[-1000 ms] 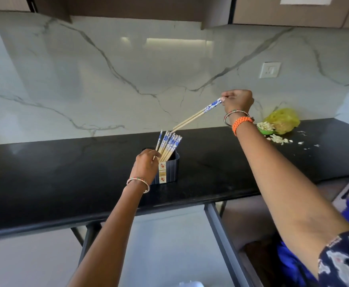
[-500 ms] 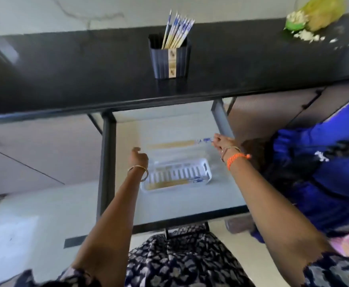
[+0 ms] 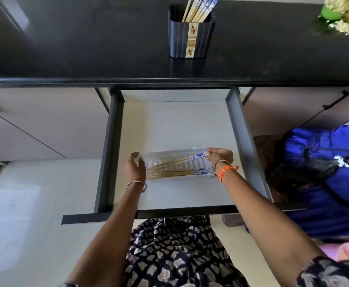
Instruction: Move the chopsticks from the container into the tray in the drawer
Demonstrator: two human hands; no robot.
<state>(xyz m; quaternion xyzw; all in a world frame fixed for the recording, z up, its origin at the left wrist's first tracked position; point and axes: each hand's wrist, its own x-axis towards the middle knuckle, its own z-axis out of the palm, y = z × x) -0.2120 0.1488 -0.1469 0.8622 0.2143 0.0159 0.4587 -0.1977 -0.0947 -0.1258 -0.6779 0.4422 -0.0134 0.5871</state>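
Note:
A dark ribbed container (image 3: 191,39) stands on the black countertop and holds several wooden chopsticks (image 3: 198,8) with blue-and-white tops. Below it the drawer (image 3: 115,141) is pulled open. A white slotted tray (image 3: 173,155) lies on the drawer floor with several chopsticks lying in it. My right hand (image 3: 219,155) pinches the blue ends of a pair of chopsticks (image 3: 182,161), which slant down into the tray. My left hand (image 3: 134,166) touches the tray's left end with relaxed fingers.
A green bowl with yellowish scraps (image 3: 339,13) sits at the countertop's far right. A person in blue clothing (image 3: 324,172) crouches right of the drawer. Closed cabinet fronts (image 3: 45,125) flank the drawer. My patterned dress (image 3: 179,251) is below the drawer front.
My right hand carried the pair of chopsticks from above the countertop down into the drawer tray. My left hand left the container and came to the tray's left end.

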